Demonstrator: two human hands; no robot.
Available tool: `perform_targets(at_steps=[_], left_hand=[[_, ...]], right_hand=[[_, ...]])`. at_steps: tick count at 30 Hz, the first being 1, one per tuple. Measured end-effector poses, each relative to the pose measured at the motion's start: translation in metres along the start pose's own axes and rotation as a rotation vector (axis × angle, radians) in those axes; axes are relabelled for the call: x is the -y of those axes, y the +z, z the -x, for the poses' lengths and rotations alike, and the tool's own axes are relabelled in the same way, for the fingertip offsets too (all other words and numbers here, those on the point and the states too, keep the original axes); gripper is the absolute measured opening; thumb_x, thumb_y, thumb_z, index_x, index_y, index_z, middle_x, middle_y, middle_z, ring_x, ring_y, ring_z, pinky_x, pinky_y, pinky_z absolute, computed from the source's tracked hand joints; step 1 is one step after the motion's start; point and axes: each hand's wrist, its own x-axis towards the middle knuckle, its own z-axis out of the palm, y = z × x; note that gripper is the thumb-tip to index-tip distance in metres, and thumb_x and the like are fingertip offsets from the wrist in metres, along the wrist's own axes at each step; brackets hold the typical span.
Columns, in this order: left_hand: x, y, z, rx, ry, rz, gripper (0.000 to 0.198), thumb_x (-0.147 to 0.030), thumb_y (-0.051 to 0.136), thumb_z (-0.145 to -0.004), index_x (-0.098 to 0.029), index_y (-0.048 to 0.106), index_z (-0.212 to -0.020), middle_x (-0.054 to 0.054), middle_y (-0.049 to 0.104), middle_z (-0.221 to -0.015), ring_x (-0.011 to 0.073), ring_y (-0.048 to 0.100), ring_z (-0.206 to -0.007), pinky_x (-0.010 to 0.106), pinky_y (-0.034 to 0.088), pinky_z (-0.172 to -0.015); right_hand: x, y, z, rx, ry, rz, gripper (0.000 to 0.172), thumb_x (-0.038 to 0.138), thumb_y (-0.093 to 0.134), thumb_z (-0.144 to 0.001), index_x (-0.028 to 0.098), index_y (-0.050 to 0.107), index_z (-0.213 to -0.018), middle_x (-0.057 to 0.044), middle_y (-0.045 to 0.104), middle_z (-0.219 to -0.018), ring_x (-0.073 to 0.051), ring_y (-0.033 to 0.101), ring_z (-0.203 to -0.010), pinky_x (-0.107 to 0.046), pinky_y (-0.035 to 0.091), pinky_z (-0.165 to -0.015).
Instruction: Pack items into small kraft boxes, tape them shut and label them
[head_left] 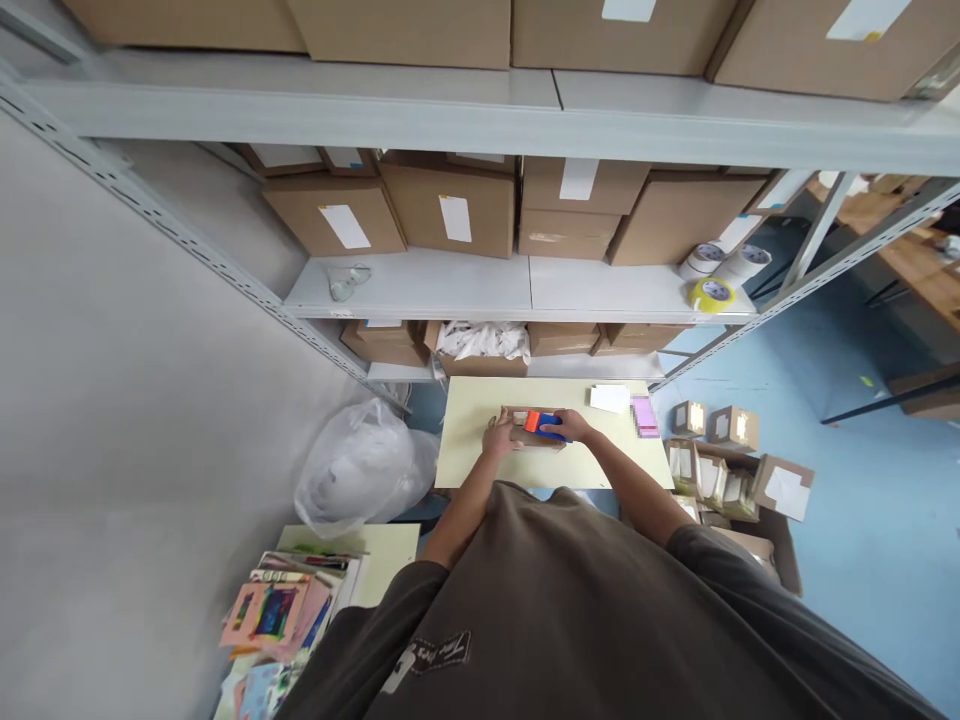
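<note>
Room for the left hand (499,436) runs along the pale yellow table (469,440) to its left edge, where a white plastic sack (360,470) bulges. Past the right hand (571,425), white cards (609,398) and a pink pad (644,416) block the way; steel shelving (412,290) backs the far edge.

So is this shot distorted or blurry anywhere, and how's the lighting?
In the head view, the wide lens tilts the shelf upright steeply and swells the dark T-shirt in the foreground. Lighting looks soft and even, without hard glare. The pink item beyond the right hand looks blocky and blurred.
</note>
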Motion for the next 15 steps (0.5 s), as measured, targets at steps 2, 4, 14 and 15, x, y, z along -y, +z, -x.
perform_targets(at_steps=[2, 4, 14, 15], left_hand=[[-0.001, -0.003, 0.003, -0.094, 0.032, 0.052, 0.060, -0.033, 0.088, -0.083, -0.024, 0.074, -0.140, 0.011, 0.035, -0.176, 0.0410, 0.034, -0.159, 0.051, 0.032, -0.129], [-0.004, -0.007, 0.002, -0.189, 0.045, 0.166, 0.042, -0.034, 0.076, -0.093, -0.022, 0.078, -0.133, 0.015, 0.055, -0.163, 0.0360, 0.047, -0.152, 0.049, 0.037, -0.127], [-0.022, -0.001, -0.013, -0.034, -0.002, 0.901, 0.051, -0.057, 0.078, -0.084, -0.014, 0.083, -0.112, 0.016, 0.081, -0.117, 0.0258, 0.074, -0.100, 0.035, 0.059, -0.086], [-0.022, 0.001, -0.012, -0.039, -0.029, 0.899, 0.051, -0.057, 0.079, -0.084, -0.014, 0.083, -0.111, 0.015, 0.082, -0.113, 0.0255, 0.074, -0.097, 0.035, 0.059, -0.083]], right_hand=[[0.000, 0.001, 0.003, -0.016, 0.008, -0.009, 0.054, 0.075, 0.070, -0.086, 0.022, 0.068, -0.079, -0.005, 0.075, -0.088, -0.020, 0.065, -0.079, -0.026, 0.044, -0.070], [0.000, 0.001, 0.005, -0.029, 0.013, -0.024, 0.055, 0.076, 0.068, -0.086, 0.022, 0.067, -0.078, -0.004, 0.074, -0.085, -0.019, 0.064, -0.077, -0.026, 0.043, -0.069], [0.000, -0.008, 0.012, -0.014, -0.004, -0.104, 0.055, 0.076, 0.072, -0.082, 0.022, 0.068, -0.078, -0.003, 0.073, -0.079, -0.020, 0.065, -0.076, -0.026, 0.046, -0.068], [0.000, -0.009, 0.013, -0.007, -0.013, -0.107, 0.055, 0.076, 0.072, -0.082, 0.022, 0.068, -0.078, -0.003, 0.073, -0.080, -0.020, 0.065, -0.076, -0.025, 0.046, -0.068]])
